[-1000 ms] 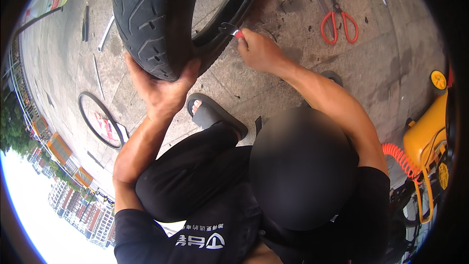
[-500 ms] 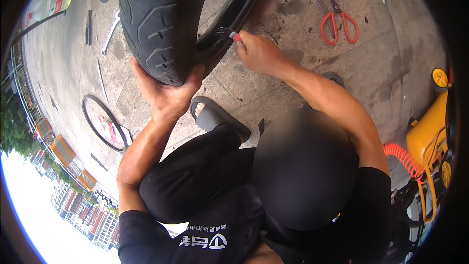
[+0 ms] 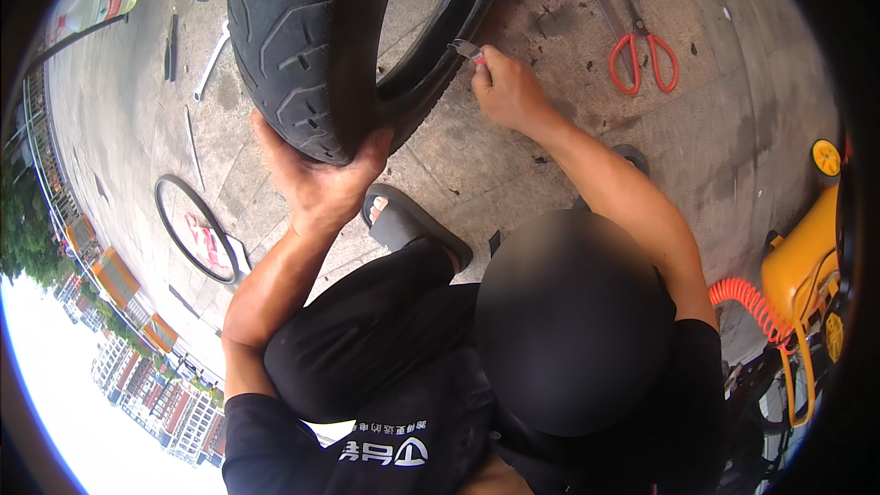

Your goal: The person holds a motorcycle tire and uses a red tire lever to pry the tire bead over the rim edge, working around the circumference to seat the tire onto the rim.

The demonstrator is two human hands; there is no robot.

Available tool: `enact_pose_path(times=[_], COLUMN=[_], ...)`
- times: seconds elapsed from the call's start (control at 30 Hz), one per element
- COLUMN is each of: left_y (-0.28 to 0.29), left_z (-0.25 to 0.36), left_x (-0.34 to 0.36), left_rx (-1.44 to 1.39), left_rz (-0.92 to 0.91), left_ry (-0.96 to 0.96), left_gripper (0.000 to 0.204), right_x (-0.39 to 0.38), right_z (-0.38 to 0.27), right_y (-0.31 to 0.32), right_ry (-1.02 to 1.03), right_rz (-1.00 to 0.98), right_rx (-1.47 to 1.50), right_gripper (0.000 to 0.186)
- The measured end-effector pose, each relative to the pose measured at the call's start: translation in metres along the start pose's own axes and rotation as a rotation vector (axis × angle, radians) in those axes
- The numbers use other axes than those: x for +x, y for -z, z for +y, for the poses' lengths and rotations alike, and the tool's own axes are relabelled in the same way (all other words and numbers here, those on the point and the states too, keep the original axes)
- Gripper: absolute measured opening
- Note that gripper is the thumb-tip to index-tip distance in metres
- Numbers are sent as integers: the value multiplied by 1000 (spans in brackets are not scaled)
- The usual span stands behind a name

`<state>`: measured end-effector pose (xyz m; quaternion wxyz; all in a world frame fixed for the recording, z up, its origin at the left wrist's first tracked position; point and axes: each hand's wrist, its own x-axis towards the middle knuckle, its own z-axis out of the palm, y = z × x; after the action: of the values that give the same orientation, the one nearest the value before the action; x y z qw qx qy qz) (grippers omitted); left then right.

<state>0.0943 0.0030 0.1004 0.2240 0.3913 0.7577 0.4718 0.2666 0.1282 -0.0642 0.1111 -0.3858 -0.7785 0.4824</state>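
A black motorcycle tyre [image 3: 302, 46] stands upright on the concrete ground. My left hand [image 3: 321, 179] cups its tread from below and grips it. My right hand [image 3: 504, 92] pinches a small metal tool with a red grip [image 3: 466, 50], its tip against the tyre's inner edge [image 3: 431, 73]. My foot in a grey sandal [image 3: 417, 225] rests just under the tyre.
Red-handled scissors [image 3: 644, 60] lie on the ground to the right. A yellow compressor [image 3: 807, 266] with an orange coiled hose [image 3: 747, 302] stands at far right. A black ring [image 3: 188, 229] and loose hand tools [image 3: 211, 60] lie to the left.
The tyre and both hands have drifted slightly right in the view. The left hand keeps its hold under the tread, and the right hand stays with the tool at the inner edge.
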Motion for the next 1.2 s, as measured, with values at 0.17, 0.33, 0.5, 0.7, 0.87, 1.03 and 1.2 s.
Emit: enact_pose_path(times=[0.17,0.33,0.5,0.7,0.87,1.03,1.2], left_y=[-2,-3,-7,-8,-8,-8,-9], left_z=[1,1,4,7,6,4,7], left_x=[0,-3,0,5,5,6,6], left_rx=[-21,97,-2,-10,-8,-28,6], left_rz=[-32,-64,-76,74,69,65,78], left_ry=[-24,-63,-147,-261,-225,-228,-226], left_gripper=[91,94,88,76,76,75,76], right_x=[5,-1,-1,5,1,1,3], right_z=[-15,-25,-18,-28,-26,-10,4], right_y=[1,-3,-3,2,3,-3,-1], right_ry=[-5,117,183,189,241,137,167], right_rz=[-34,-104,-83,-127,-110,-140,-284], right_rx=[-59,-134,-40,-97,50,-133,-205], right_gripper=[23,18,21,29,35,24,29])
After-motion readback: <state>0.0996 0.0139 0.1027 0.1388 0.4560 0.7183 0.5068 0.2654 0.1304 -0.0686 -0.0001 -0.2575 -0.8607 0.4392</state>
